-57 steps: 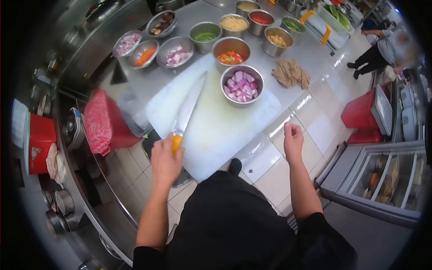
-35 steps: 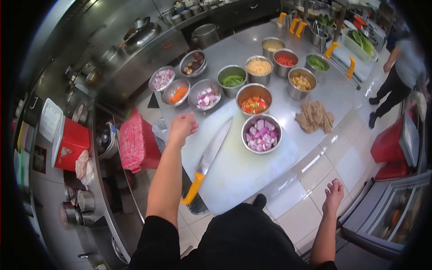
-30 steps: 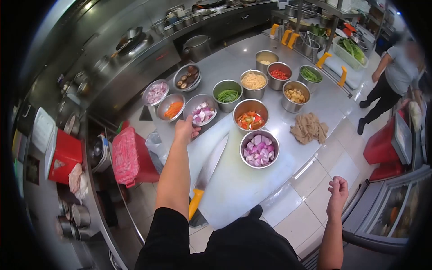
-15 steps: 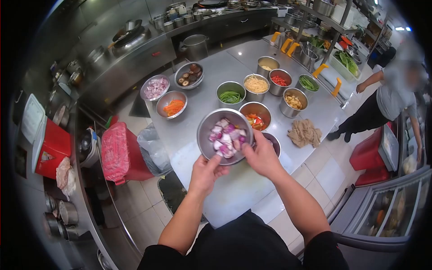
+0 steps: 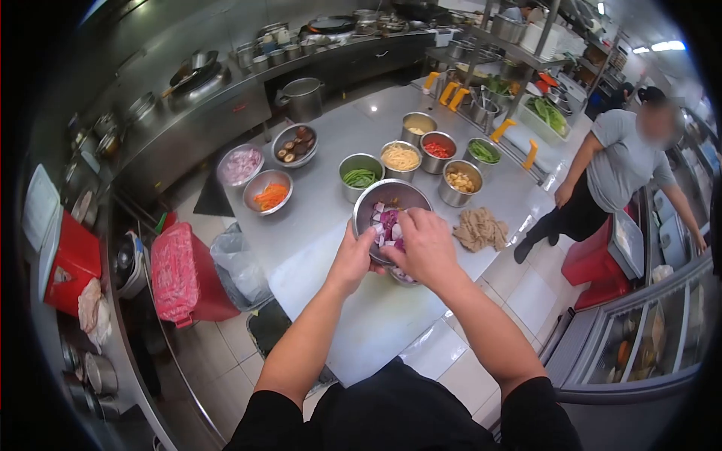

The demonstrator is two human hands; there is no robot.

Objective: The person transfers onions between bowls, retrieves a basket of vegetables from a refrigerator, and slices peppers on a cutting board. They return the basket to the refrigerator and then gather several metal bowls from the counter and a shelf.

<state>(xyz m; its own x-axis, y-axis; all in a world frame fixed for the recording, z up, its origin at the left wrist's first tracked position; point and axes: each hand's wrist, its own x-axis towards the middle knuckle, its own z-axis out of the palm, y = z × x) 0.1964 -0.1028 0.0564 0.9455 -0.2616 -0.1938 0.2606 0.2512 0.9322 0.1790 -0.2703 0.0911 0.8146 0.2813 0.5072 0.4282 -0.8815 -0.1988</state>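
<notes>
Lifted off the tabletop (image 5: 331, 134) since a second ago, the onion bowl (image 5: 412, 197) is now over the board (image 5: 357, 323), and the right hand (image 5: 426, 242) has come from right of the board into the bowl.

Head view: the bowl is round, smooth metal; the onion (image 5: 386, 223) lies inside in purple-and-white chunks. The board is a pale flat slab. Just right of it lies a crumpled brown cloth (image 5: 480, 228); past its far edge stand a metal tin of greens (image 5: 360, 178) and, farther left, a bowl of orange strips (image 5: 271, 197).

Both forearms slant inward over the board. The left hand (image 5: 356, 257) grips the bowl's near-left rim, thumb on top. The right's fingers bend into the onion; whether they pinch any, I cannot tell.
</notes>
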